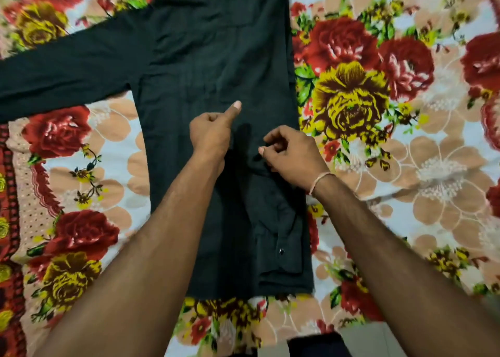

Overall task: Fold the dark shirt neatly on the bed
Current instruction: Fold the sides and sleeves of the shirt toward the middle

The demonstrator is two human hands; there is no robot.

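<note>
Shirt: a dark shirt [205, 67] lies flat on the bed, its body running from the top of the view down toward the person, hem nearest the viewer
Left sleeve of shirt: one sleeve [62, 70] stretches out straight to the left across the bedsheet, unfolded
Folded side: the other sleeve [278, 237] is folded in over the right part of the shirt body and runs down toward the hem; its cuff [284, 254] lies near the lower right corner with a small dark button [281, 251] showing
Right edge: the shirt's right side forms a straight vertical edge against the sheet
Left hand: the left hand [211, 132] rests on the middle of the shirt, fingers curled into the palm and thumb stuck out, pointing up and to the right; whether the curled fingers have hold of any fabric cannot be told
Right hand: the right hand [289, 154] sits just right of the left one, over the upper part of the folded sleeve; its fingers are bent and the thumb and fingertips meet on a small bunch of the dark cloth
Wrist: a thin pale thread band [320, 179] circles the right wrist
Bedsheet: a floral bedsheet [378, 113] with red and yellow roses on a pale ground covers the bed; a red patterned border [10, 194] runs along the left edge
</note>
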